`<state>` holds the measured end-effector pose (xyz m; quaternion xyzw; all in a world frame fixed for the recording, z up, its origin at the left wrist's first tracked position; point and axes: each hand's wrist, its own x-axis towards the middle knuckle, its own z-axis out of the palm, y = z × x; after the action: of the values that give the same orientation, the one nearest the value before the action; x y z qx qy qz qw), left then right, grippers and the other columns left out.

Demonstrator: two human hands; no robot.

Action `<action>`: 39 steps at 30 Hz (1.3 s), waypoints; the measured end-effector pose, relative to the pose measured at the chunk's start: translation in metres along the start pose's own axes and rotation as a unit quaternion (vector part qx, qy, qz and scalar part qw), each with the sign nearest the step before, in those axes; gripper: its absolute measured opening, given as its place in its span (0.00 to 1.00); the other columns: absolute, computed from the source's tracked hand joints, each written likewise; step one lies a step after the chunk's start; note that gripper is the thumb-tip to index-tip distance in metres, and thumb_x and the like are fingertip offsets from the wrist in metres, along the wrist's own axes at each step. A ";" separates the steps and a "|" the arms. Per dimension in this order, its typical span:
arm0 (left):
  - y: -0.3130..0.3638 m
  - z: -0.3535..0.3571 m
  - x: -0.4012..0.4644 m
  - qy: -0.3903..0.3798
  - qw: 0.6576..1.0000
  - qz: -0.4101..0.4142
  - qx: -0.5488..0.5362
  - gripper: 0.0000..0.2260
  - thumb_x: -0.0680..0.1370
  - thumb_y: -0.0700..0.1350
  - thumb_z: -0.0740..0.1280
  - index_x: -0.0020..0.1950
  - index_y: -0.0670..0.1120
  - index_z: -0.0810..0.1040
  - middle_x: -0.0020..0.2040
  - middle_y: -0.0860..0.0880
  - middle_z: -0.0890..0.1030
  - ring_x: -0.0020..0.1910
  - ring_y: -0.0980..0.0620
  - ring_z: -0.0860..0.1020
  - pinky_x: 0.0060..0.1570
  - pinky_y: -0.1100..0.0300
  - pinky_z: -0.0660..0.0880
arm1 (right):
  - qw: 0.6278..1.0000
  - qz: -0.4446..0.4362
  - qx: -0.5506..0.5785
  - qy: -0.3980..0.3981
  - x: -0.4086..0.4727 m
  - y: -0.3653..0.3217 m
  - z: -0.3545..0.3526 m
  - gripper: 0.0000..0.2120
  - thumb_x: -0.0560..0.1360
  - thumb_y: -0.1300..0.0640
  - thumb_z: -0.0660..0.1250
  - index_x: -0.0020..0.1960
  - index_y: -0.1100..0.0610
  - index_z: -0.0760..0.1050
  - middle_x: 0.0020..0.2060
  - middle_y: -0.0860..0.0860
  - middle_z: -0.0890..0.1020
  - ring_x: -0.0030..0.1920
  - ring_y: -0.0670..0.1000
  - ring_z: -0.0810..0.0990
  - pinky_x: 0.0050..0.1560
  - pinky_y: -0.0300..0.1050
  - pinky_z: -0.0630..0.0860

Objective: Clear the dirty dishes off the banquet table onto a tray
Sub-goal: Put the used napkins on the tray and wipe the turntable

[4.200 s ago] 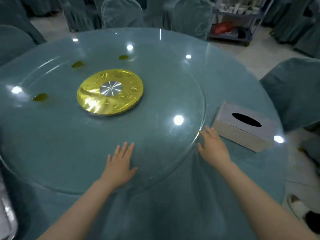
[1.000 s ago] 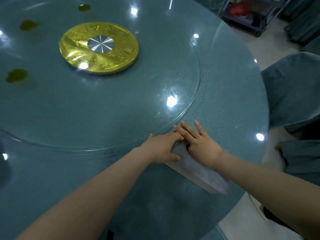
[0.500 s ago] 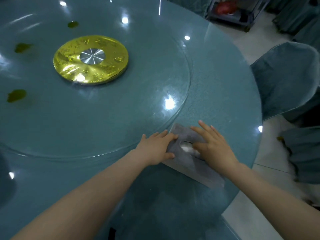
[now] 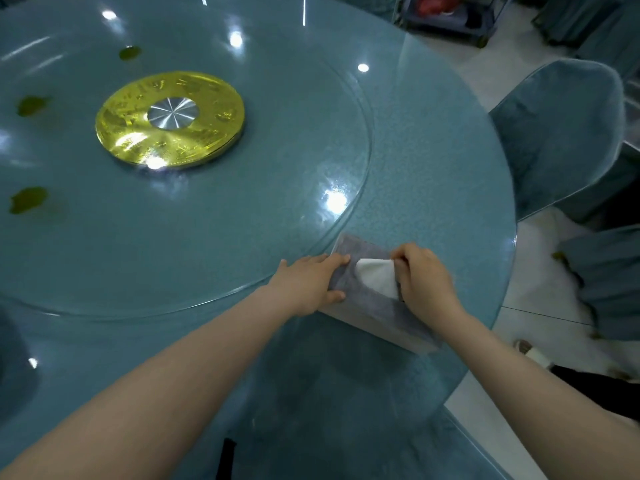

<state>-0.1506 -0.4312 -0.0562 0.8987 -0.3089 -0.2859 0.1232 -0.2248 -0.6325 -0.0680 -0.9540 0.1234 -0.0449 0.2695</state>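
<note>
There is one round table with one big glass turning plate on it. One gold disc sits in the middle. Three green spots show on the glass. There is one gray tissue box with one white tissue. Two hands show, one left hand and one right hand. One chair stands close beside the table.

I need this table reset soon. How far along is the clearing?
No dishes show on the table or glass turntable; no tray is in view. In hand: the left hand steadies the tissue box while the right hand pinches a tissue out. Left: greenish spills on the glass.
</note>
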 end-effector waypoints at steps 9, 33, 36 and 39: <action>0.000 0.000 -0.002 0.004 1.000 -0.001 0.001 0.30 0.76 0.58 0.63 0.75 0.59 0.54 0.73 0.51 0.65 0.70 0.45 0.65 0.66 0.33 0.58 | 0.998 0.005 0.052 0.033 0.004 -0.004 0.003 0.08 0.75 0.65 0.60 0.49 0.54 0.72 0.42 0.47 0.74 0.46 0.53 0.73 0.44 0.43 0.64; -0.002 0.001 -0.002 0.019 0.999 0.003 0.025 0.30 0.76 0.59 0.63 0.75 0.58 0.54 0.74 0.51 0.63 0.72 0.47 0.63 0.67 0.35 0.59 | 0.977 0.039 0.171 0.123 -0.031 -0.009 -0.012 0.11 0.78 0.58 0.61 0.43 0.43 0.66 0.48 0.39 0.80 0.47 0.45 0.78 0.45 0.33 0.71; -0.003 0.006 -0.001 0.025 0.999 0.011 0.034 0.31 0.77 0.58 0.62 0.76 0.57 0.52 0.77 0.46 0.57 0.75 0.45 0.58 0.70 0.39 0.57 | 0.962 0.056 0.208 0.171 -0.031 -0.013 -0.020 0.08 0.79 0.59 0.59 0.46 0.47 0.66 0.49 0.42 0.80 0.49 0.46 0.78 0.47 0.39 0.71; -0.003 0.009 -0.003 0.034 0.999 0.023 0.034 0.31 0.78 0.57 0.62 0.77 0.55 0.51 0.79 0.44 0.45 0.77 0.46 0.52 0.73 0.44 0.53 | 0.952 0.058 0.212 0.211 -0.031 -0.014 -0.028 0.06 0.79 0.61 0.59 0.47 0.50 0.67 0.50 0.45 0.79 0.51 0.47 0.77 0.50 0.40 0.70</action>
<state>-0.1559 -0.4278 -0.0630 0.9043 -0.3345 -0.2416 0.1093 -0.2558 -0.6269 -0.0369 -0.8347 0.2204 -0.2548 0.4357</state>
